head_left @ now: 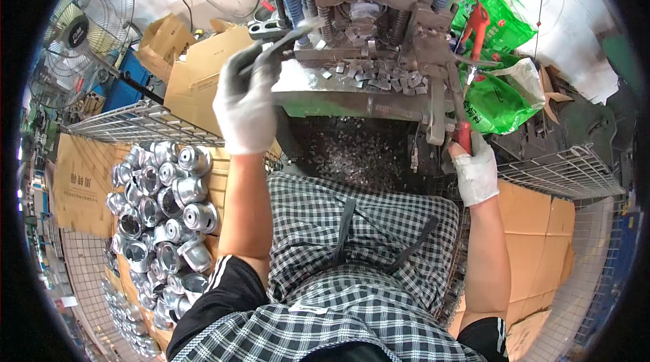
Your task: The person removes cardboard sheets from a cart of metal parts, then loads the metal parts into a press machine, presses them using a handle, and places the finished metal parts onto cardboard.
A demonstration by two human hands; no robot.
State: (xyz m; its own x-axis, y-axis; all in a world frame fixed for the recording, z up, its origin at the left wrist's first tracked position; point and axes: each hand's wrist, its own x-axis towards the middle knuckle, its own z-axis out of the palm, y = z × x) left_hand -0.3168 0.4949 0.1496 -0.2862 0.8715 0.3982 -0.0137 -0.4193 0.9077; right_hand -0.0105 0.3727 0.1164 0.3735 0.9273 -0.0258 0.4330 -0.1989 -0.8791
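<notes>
My left hand, in a white glove with dark grey fingers, is raised at the left front of a press. Its fingers are closed around a slim metal tool, blurred at the tip, that points toward the press. My right hand, also gloved, wraps around the red grip of a lever on the press's right side. Small flat metal pieces lie scattered along the front of the press bed. Between the press columns, under the upper plate, sits a metal die block.
Shiny metal cups fill a wire basket on my left, beside cardboard. A fan stands behind. Green bags and an orange-handled tool are at the right, above another cardboard-lined wire basket. Metal scraps litter the area below.
</notes>
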